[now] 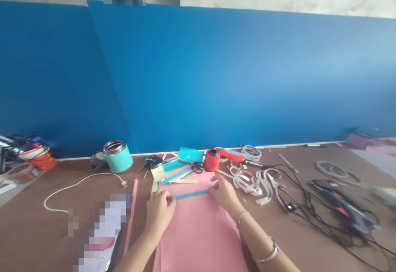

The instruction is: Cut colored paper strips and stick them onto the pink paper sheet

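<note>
A: In the head view, what is the left hand [161, 210] doing?

B: Its thumb and fingers are pinched together at the left end of a blue strip [193, 194]

A: And the right hand [225, 191]?

B: Its fingertips are closed on the other end, so the strip runs nearly straight between both hands

A: Where does the strip lie?

B: Across the upper part of a pink sheet [204, 230]; whether it touches all along, I cannot tell

A: What's around it?

B: Just beyond, black-handled scissors [196, 167] lie among coloured paper pieces [190, 153], white curled strips [247, 183] sit to the right, and an open turquoise container [120, 162] stands further left
</note>
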Motion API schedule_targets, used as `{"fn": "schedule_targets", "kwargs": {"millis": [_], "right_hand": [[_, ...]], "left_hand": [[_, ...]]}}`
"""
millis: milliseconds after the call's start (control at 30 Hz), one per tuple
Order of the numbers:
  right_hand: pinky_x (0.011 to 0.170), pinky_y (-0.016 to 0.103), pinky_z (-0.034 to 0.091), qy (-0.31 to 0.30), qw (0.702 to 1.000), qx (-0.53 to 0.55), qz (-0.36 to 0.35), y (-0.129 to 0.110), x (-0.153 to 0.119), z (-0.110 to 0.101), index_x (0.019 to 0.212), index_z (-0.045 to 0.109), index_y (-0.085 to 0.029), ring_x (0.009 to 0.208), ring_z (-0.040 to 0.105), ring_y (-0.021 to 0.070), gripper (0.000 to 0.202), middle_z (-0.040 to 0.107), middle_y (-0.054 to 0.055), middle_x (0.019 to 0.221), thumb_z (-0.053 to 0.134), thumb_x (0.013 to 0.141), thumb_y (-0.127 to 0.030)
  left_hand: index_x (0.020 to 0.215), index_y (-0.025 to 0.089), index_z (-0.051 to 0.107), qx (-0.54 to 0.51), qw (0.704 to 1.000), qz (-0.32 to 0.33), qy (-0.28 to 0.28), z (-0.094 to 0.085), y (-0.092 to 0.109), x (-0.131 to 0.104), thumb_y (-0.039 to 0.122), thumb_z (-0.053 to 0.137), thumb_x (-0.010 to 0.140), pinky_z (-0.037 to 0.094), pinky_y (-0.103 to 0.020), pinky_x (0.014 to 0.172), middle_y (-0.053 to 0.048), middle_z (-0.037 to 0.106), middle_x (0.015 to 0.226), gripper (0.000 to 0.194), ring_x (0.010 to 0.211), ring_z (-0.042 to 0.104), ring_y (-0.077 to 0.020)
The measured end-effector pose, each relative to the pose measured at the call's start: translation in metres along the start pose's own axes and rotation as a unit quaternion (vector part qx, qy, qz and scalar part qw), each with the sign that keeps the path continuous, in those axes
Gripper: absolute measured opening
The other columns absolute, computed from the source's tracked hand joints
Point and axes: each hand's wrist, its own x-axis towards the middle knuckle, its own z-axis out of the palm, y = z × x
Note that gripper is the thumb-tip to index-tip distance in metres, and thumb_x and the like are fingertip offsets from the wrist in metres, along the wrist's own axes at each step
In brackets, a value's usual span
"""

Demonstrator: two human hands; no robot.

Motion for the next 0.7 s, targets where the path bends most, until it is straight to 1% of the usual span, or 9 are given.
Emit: {"fn": "schedule_targets", "kwargs": {"millis": [267, 700], "right_hand": [[0.055, 0.021, 0.033, -0.011, 1.000, 0.003, 0.003, 0.0000, 0.0002, -0.0005, 0.093, 0.052, -0.019, 0.062, 0.055, 0.0141, 0.031, 0.057, -0.003, 0.064, 0.052, 0.064, -0.005], [0.055, 0.021, 0.033, -0.003, 1.000, -0.003, 0.007, 0.0002, 0.0004, 0.0001, 0.093, 0.053, -0.018, 0.063, 0.055, 0.0143, 0.030, 0.057, -0.003, 0.064, 0.052, 0.066, -0.006]], "left_hand": [[0.070, 0.021, 0.059, 0.001, 1.000, -0.003, -0.007, -0.0015, 0.0012, -0.0006, 0.027, 0.047, 0.082, 0.040, -0.031, 0.072, -0.003, 0.064, 0.085, 0.018, 0.088, 0.057, -0.0226], [0.070, 0.021, 0.058, 0.002, 1.000, -0.010, -0.012, -0.0002, 0.0014, 0.0001, 0.027, 0.047, 0.082, 0.039, -0.032, 0.073, -0.003, 0.064, 0.086, 0.017, 0.088, 0.056, -0.0226]]}}
